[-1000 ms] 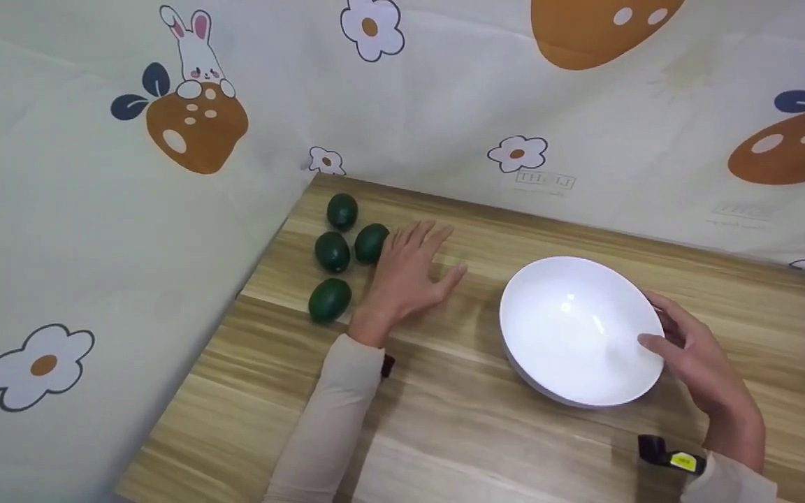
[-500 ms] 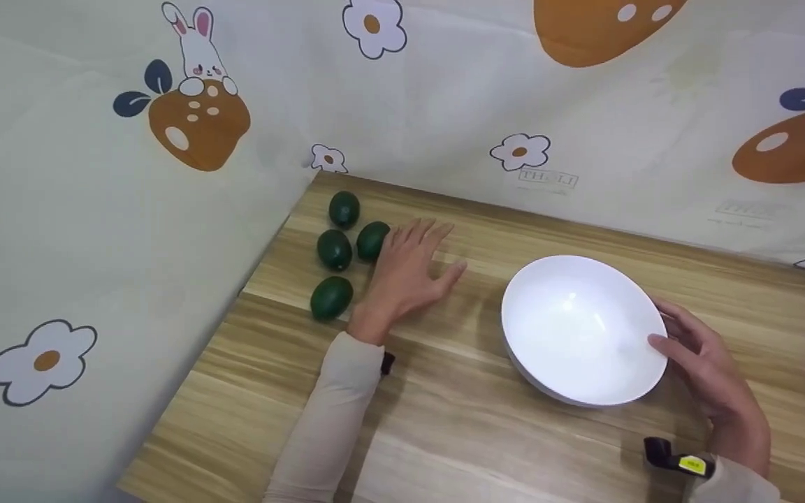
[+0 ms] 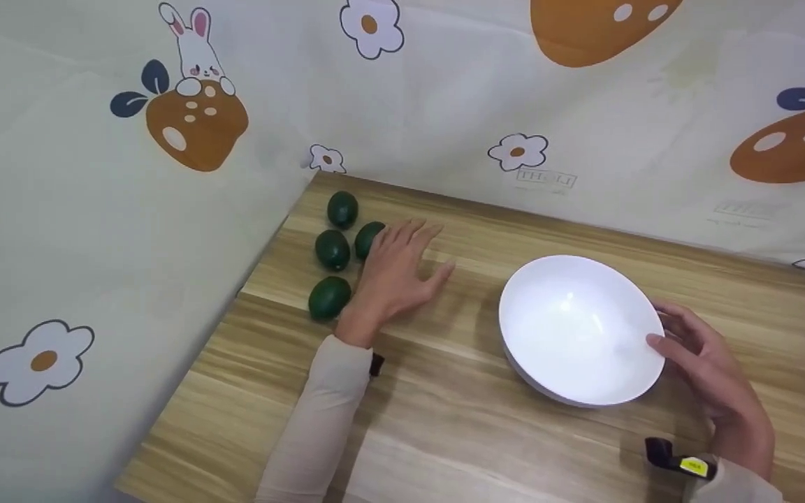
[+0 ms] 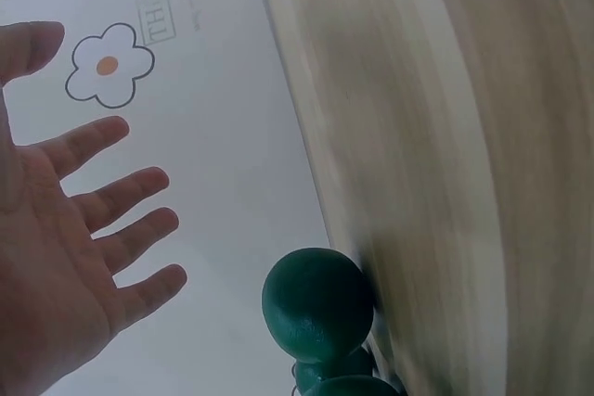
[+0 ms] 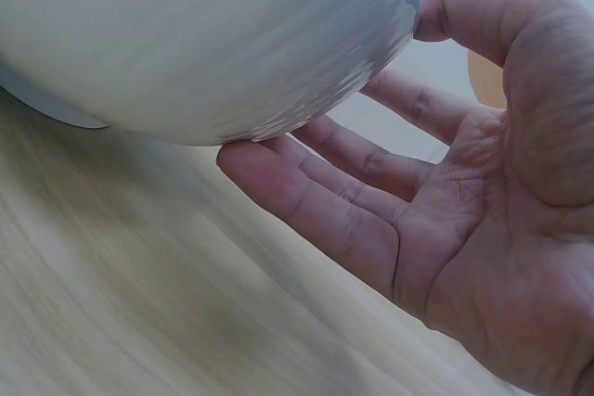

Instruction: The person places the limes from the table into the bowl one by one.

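My left hand (image 3: 392, 279) is held over the table with its fingers straight and spread, right beside several smooth, dark green, avocado-like fruits. Its fingers partly cover the nearest fruit (image 3: 370, 241); others are the back fruit (image 3: 342, 209), the middle-left fruit (image 3: 332, 250) and the front fruit (image 3: 330, 298). In the left wrist view the palm (image 4: 56, 257) is bare, apart from a green fruit (image 4: 318, 305). My right hand (image 3: 713, 370) grips a white bowl (image 3: 577, 328) at its right side, thumb over the rim. In the right wrist view, the fingers (image 5: 316, 215) support its outer wall from below.
The wood-grain table (image 3: 444, 412) meets a pale printed cloth (image 3: 430, 91) at the back and left. A wrist camera (image 3: 678, 457) juts from the right sleeve. Table surface lies between the fruits and the bowl, which shows bare white inside.
My left hand has shifted slightly left, covering more of the nearest fruit. My right hand moved slightly down and right along the bowl. The fruits stay where they were.
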`<move>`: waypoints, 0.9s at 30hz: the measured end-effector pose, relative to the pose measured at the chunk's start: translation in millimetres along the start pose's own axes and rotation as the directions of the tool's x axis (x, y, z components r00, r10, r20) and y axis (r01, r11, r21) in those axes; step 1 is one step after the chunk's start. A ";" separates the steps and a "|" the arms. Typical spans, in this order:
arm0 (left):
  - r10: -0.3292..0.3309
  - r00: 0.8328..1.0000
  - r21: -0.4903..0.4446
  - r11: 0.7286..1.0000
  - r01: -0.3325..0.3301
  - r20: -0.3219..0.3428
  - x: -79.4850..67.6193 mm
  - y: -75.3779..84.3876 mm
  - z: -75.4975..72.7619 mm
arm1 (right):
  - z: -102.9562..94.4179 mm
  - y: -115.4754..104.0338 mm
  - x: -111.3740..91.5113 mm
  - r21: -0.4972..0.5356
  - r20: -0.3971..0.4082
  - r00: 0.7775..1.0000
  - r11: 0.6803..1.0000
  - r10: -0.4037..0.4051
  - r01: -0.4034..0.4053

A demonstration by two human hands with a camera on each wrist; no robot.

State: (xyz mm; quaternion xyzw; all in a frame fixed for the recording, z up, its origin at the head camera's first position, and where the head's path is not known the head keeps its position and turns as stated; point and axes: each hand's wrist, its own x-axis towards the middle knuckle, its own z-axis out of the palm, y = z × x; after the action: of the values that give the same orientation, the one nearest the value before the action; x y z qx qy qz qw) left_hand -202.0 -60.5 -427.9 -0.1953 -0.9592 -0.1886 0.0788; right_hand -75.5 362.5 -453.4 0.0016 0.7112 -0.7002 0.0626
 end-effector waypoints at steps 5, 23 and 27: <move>0.007 0.999 0.010 1.000 -0.006 -0.053 -2.1 -7.9 -2.0 | 2.5 -1.4 -0.7 -0.011 0.009 1.000 1.000 0.018 -0.018; -0.048 0.995 0.058 0.997 0.054 -0.090 -13.1 -45.0 -10.7 | -1.6 2.0 2.6 -0.033 -0.011 1.000 0.999 -0.028 0.028; -0.082 0.994 0.046 0.995 0.086 -0.077 -13.6 -51.3 -12.6 | -1.7 2.7 2.9 -0.041 -0.013 1.000 0.999 -0.028 0.028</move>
State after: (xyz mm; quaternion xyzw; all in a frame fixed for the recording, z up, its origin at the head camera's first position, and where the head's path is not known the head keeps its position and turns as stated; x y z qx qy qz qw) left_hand -209.5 -113.9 -436.4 -0.1456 -0.9672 -0.1755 0.1116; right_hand -78.2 364.0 -456.4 -0.0049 0.7256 -0.6864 0.0480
